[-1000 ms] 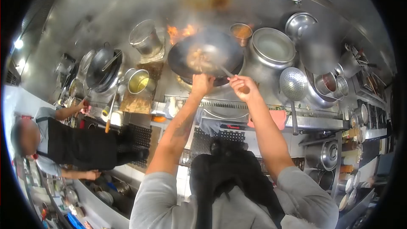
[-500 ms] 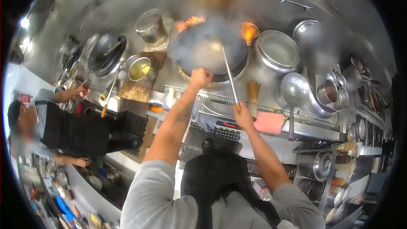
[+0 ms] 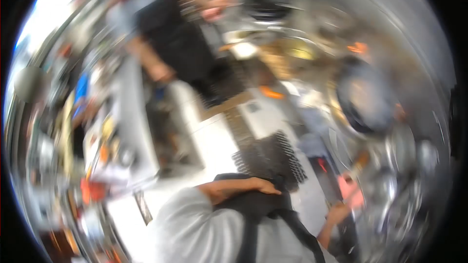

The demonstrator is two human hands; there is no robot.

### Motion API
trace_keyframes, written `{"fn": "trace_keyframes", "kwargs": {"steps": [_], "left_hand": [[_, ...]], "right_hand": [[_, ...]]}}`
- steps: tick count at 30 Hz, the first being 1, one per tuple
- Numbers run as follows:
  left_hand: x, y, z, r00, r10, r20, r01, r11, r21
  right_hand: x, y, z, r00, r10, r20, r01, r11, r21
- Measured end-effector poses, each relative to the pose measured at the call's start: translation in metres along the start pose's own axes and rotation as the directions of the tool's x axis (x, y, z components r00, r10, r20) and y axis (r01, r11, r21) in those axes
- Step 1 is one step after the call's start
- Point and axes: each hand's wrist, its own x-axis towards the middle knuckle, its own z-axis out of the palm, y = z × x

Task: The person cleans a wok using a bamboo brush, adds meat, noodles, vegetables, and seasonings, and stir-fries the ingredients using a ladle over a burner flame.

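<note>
Motion blurs the whole view. My left hand is in front of the black apron, away from the wok; its fingers are smeared and nothing can be made out in it. Low at the right, my right hand is beside the pink cloth at the stove's front edge. Its fingers are blurred, and whether it holds the ladle cannot be made out. The dark wok sits on the burner at the right with pale, hazy contents, and orange flame shows behind it.
A co-worker in a black apron stands at the upper left. A metal counter with containers runs along the left. A pot with yellow liquid is near the stove's far end. Black perforated mats lie on the white floor.
The view has swung left and turned. My left hand has left the wok's rim and come back to the apron. My right hand is near the pink cloth; the ladle is no longer distinct.
</note>
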Motion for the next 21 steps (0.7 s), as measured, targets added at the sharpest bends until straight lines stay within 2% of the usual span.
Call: {"fn": "trace_keyframes", "kwargs": {"steps": [1, 2, 3, 4, 5, 6, 8, 9, 10, 11, 12, 13, 14, 15, 16, 18, 20, 21], "left_hand": [[-0.032, -0.011, 0.004, 1.000, -0.003, -0.002, 0.003, 0.987, -0.163], [-0.057, -0.033, 0.014, 0.994, -0.053, -0.094, 0.027, 0.966, -0.257], [-0.075, -0.051, 0.022, 0.985, -0.020, -0.169, -0.042, 0.932, -0.359], [-0.090, -0.066, 0.022, 0.971, 0.028, -0.238, -0.129, 0.897, -0.422], [-0.124, -0.074, 0.027, 0.937, 0.013, -0.349, -0.167, 0.894, -0.416], [-0.145, -0.100, 0.032, 0.921, -0.002, -0.389, -0.184, 0.879, -0.439], [-0.178, -0.152, 0.049, 0.787, -0.051, -0.615, -0.404, 0.712, -0.575], [-0.213, -0.168, 0.063, 0.531, -0.258, -0.807, -0.497, 0.677, -0.543], [-0.249, -0.185, 0.074, 0.199, -0.400, -0.895, -0.542, 0.716, -0.440], [-0.287, -0.220, 0.086, -0.025, -0.522, -0.853, -0.605, 0.687, -0.403], [-0.337, -0.238, 0.097, -0.128, -0.664, -0.737, -0.615, 0.636, -0.466], [-0.387, -0.244, 0.108, -0.394, -0.720, -0.571, -0.533, 0.685, -0.496], [-0.422, -0.271, 0.124, -0.623, -0.641, -0.449, -0.516, 0.768, -0.380], [-0.456, -0.291, 0.139, -0.724, -0.621, -0.300, -0.521, 0.778, -0.352], [-0.484, -0.304, 0.150, -0.799, -0.584, -0.141, -0.520, 0.790, -0.323], [-0.519, -0.305, 0.173, -0.800, -0.586, -0.128, -0.517, 0.782, -0.347], [-0.522, -0.318, 0.202, -0.767, -0.626, -0.141, -0.543, 0.750, -0.378], [-0.510, -0.323, 0.218, -0.738, -0.654, -0.163, -0.565, 0.732, -0.380]], "right_hand": [[0.022, 0.001, 0.018, 0.968, -0.187, -0.165, 0.161, 0.974, -0.160], [0.057, 0.000, 0.049, 0.991, -0.112, -0.067, 0.105, 0.990, -0.092], [0.101, -0.063, 0.012, 0.951, -0.272, -0.149, 0.265, 0.962, -0.064], [0.138, -0.122, -0.004, 0.925, -0.338, -0.175, 0.339, 0.940, -0.026], [0.155, -0.173, -0.018, 0.918, -0.360, -0.167, 0.391, 0.892, 0.226], [0.162, -0.227, -0.031, 0.912, -0.383, -0.145, 0.405, 0.794, 0.453], [0.148, -0.353, -0.052, 0.891, -0.449, -0.069, 0.292, 0.450, 0.844], [0.129, -0.414, -0.063, 0.819, -0.574, 0.017, 0.280, 0.424, 0.862], [0.104, -0.473, -0.076, 0.723, -0.684, 0.094, 0.268, 0.403, 0.875], [0.065, -0.535, -0.094, 0.645, -0.761, 0.073, 0.295, 0.335, 0.895], [0.034, -0.581, -0.072, 0.505, -0.856, -0.108, 0.356, 0.093, 0.930], [-0.008, -0.628, -0.087, 0.391, -0.920, -0.034, 0.383, 0.129, 0.915], [-0.059, -0.671, -0.099, 0.288, -0.957, 0.041, 0.314, 0.134, 0.940], [-0.099, -0.711, -0.146, 0.048, -0.998, -0.027, 0.298, -0.011, 0.955], [-0.138, -0.748, -0.143, -0.017, -0.977, -0.213, 0.380, -0.203, 0.902], [-0.199, -0.831, -0.197, -0.155, -0.981, -0.119, 0.196, -0.149, 0.969], [-0.259, -0.935, -0.201, -0.221, -0.973, 0.065, 0.006, 0.066, 0.998], [-0.288, -0.985, -0.201, -0.226, -0.973, 0.044, -0.213, 0.094, 0.973]]}}
